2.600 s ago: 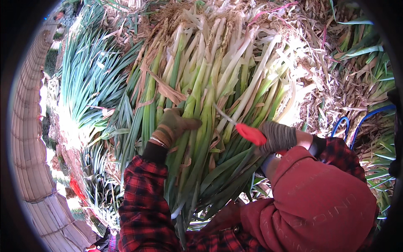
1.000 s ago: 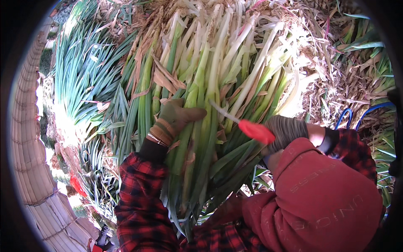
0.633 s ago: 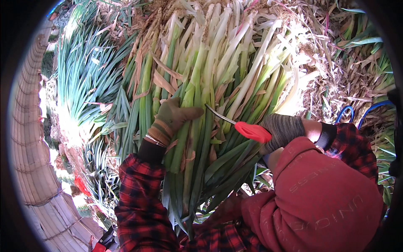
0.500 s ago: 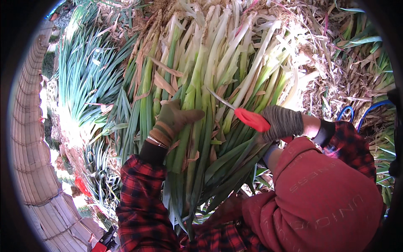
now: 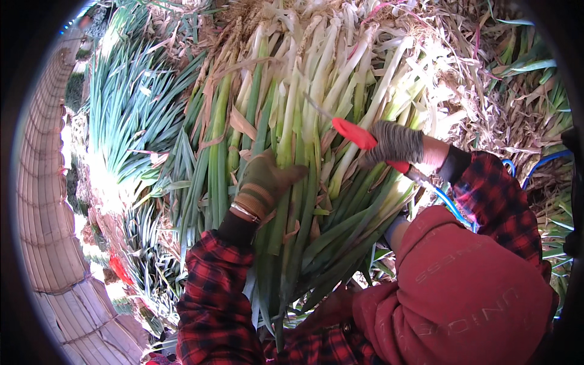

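Note:
Long green onions [image 5: 304, 201] lie in a thick layer before me, white stems and roots at the far side, green leaves toward me. My left hand [image 5: 266, 184], in a brown-green knit glove, is closed around a few stalks, its thumb lying across them. My right hand [image 5: 396, 143], in a grey striped glove, grips a red air blow gun [image 5: 354, 133] over the stems at the right. The gun's thin metal nozzle points up and left over the white stems. A blue hose [image 5: 447, 202] runs from the grip's lower end.
Another bundle of green onions [image 5: 131, 115] lies at the left, beside a curved slatted mat [image 5: 48, 201]. Dry husks [image 5: 468, 115] are heaped at the far right. Dark red printed cloth [image 5: 456, 286] bulges up at the lower right. Something bright red [image 5: 120, 267] lies at the lower left.
My right hand and the blow gun have moved up and slightly left, uncovering the hose. My left hand has shifted slightly right. Some upper stems now look blurred.

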A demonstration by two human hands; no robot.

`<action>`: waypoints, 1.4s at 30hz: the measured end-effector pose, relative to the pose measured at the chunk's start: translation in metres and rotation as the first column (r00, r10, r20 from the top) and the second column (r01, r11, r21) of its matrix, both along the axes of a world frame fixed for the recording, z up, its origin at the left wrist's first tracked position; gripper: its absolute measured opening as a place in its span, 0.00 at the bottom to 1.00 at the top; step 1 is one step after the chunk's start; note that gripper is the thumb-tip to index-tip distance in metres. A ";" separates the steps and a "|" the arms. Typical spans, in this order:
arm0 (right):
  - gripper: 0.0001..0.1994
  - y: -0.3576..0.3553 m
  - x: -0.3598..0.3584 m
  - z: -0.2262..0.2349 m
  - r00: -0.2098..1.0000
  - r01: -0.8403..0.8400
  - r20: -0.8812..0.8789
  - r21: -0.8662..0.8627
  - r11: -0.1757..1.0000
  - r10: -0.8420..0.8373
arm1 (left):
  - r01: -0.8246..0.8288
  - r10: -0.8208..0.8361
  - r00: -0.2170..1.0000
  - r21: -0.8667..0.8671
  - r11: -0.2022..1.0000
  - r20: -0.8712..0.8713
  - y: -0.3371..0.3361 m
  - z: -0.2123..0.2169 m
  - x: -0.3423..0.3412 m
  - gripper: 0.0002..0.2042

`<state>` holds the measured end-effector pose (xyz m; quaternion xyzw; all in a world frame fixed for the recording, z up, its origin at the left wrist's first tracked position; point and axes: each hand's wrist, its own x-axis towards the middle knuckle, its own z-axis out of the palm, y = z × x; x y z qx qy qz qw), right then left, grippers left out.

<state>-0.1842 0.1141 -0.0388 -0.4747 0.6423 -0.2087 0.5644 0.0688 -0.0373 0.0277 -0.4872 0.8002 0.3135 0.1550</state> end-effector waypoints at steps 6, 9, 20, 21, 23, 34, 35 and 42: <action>0.26 -0.048 -0.034 -0.014 0.995 0.077 -0.064 -0.090 0.993 -0.082 | 0.052 -0.052 0.999 -0.003 0.999 0.015 -0.001 -0.003 0.002 0.34; 0.26 -0.072 -0.047 -0.008 0.983 0.130 -0.123 -0.050 0.990 -0.135 | 0.101 -0.101 0.994 -0.008 0.995 0.040 -0.003 -0.002 0.004 0.34; 0.20 -0.114 -0.090 -0.028 0.951 0.308 0.011 -0.091 0.947 -0.309 | 0.113 -0.118 0.989 0.055 0.992 0.092 -0.001 0.004 -0.010 0.37; 0.21 -0.117 -0.084 -0.026 0.958 0.283 -0.007 -0.102 0.953 -0.286 | 0.107 -0.111 0.989 0.049 0.993 0.092 -0.002 0.006 -0.009 0.37; 0.23 -0.099 -0.078 -0.034 0.982 0.133 -0.113 -0.134 0.982 -0.149 | 0.207 -0.196 0.972 -0.076 0.975 0.126 -0.001 0.016 -0.008 0.32; 0.28 0.018 0.011 0.029 0.988 -0.004 0.151 -0.068 0.998 0.015 | -0.104 0.204 0.966 -0.482 0.870 0.158 -0.167 -0.056 0.068 0.34; 0.29 0.027 0.009 0.014 0.992 -0.012 0.124 -0.083 0.997 0.022 | -0.069 0.163 0.969 -0.433 0.899 0.183 -0.170 -0.055 0.054 0.35; 0.27 0.030 0.009 0.005 0.991 0.019 0.133 -0.092 0.996 -0.006 | -0.140 0.128 0.989 -0.207 0.968 -0.068 -0.168 0.015 0.047 0.29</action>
